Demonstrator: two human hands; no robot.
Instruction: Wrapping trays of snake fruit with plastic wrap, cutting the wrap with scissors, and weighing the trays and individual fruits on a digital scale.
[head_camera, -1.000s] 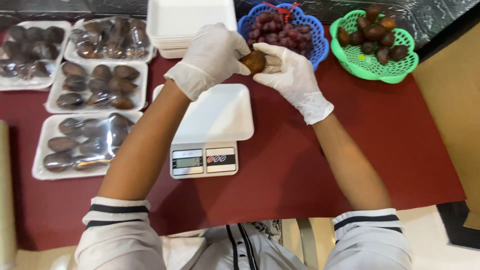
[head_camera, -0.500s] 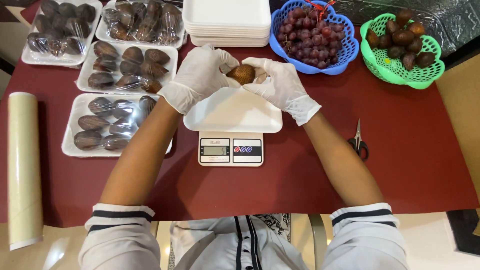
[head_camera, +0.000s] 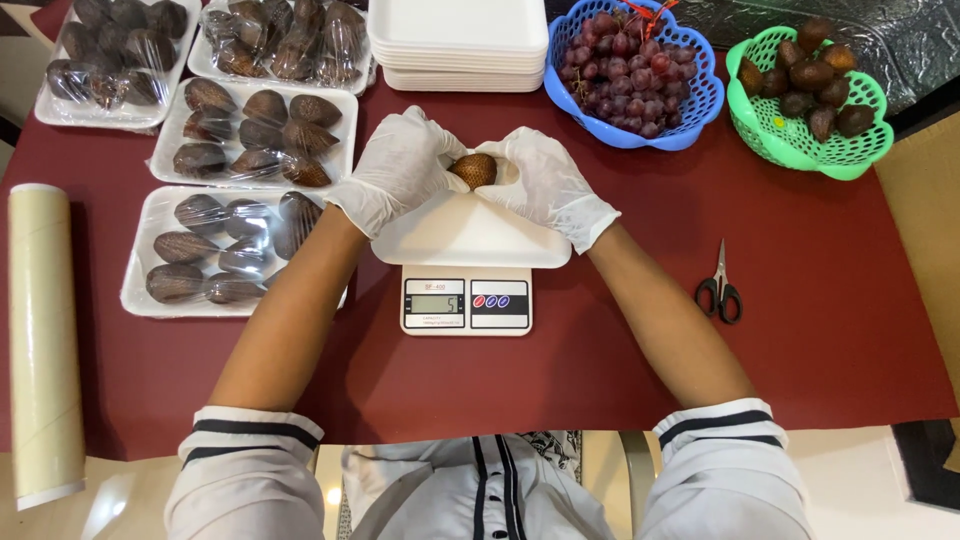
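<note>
While gloved hands (head_camera: 470, 180) pinch a brown fruit (head_camera: 474, 169), wrapped trays (head_camera: 250, 132) flank the scale (head_camera: 466, 301).

A dark red table (head_camera: 850, 350) is carrying a kitchen scale (head_camera: 466, 300) at centre, scissors (head_camera: 720, 285) at three o'clock, a film roll (head_camera: 42, 340) at nine, wrapped fruit trays (head_camera: 250, 130) at ten, foam trays (head_camera: 460, 45) at twelve, and two baskets (head_camera: 700, 95) at one.

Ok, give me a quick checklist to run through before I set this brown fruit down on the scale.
1. Fruit held: ok, the brown scaly fruit is pinched between the left hand and the right hand.
2. Gloves on both hands: ok.
3. White tray on the scale: ok, bare.
4. Display lit: ok; whether it is zeroed, cannot tell.
5. Scissors apart from the scale: ok.
6. Green basket holds more fruit: ok.
</note>
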